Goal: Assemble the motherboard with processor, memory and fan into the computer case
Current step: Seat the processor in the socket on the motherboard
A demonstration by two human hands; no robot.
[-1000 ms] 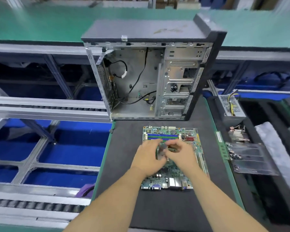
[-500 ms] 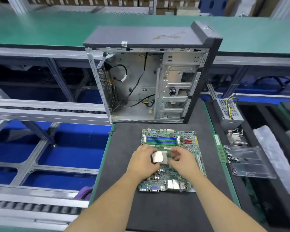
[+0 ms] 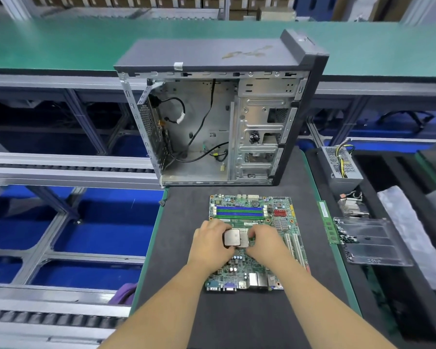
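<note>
Head view: left hand [image 3: 209,244] pinches the processor [image 3: 233,237] over the motherboard [image 3: 252,217]; right hand [image 3: 264,244] curls beside it, grip unclear; align squarely, don't force

1. I'm scanning the computer case [image 3: 212,52] top: there's a faded scrawl, and I can't read it.
2. The motherboard [image 3: 252,212] print is too small for me to read.
3. The memory stick [image 3: 328,222] label is blurred, so I get nothing legible anywhere.

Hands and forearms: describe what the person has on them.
Nothing shows on either: the left hand and right hand are bare, with no gloves, rings or watch in view. Both forearms are uncovered down to the frame's bottom edge, with no sleeve in view.
</note>
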